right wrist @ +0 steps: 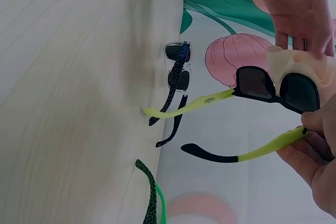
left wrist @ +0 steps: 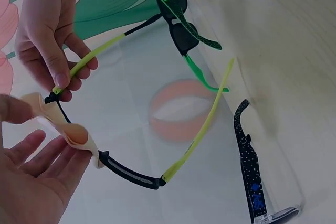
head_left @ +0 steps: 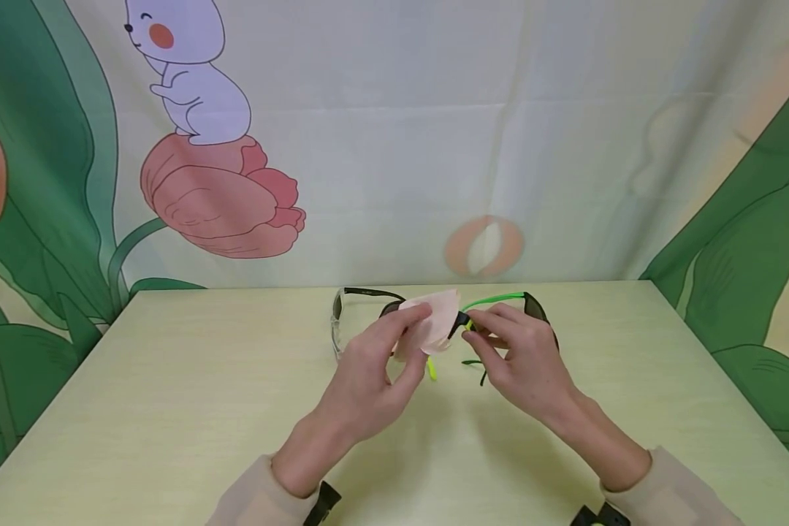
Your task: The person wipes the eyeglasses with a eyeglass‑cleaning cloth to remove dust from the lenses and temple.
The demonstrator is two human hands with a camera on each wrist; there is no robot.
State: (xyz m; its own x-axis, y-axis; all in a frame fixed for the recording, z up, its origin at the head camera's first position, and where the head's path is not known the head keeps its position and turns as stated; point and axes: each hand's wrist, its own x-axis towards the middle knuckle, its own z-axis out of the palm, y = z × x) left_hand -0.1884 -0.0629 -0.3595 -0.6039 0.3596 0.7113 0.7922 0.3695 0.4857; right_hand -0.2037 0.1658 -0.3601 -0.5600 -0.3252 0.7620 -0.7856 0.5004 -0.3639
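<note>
Black-framed sunglasses (right wrist: 254,85) with yellow-green temples are held up over the table between both hands. My left hand (head_left: 371,380) pinches a pale pink cloth (head_left: 442,318) around one lens, thumb on one side and fingers on the other. With thumb and fingers, my right hand (head_left: 526,358) grips a yellow-green temple (left wrist: 97,52) close to its hinge. In the right wrist view both dark lenses show, the cloth lying behind the nearer one. The head view has most of these sunglasses hidden by the cloth and hands.
Clear-framed sunglasses (right wrist: 178,72) with dark speckled temples lie on the table (head_left: 171,409) at the far left of the hands. Black-and-green sunglasses (left wrist: 181,24) sit behind the right hand. A printed curtain (head_left: 381,161) hangs along the table's back edge.
</note>
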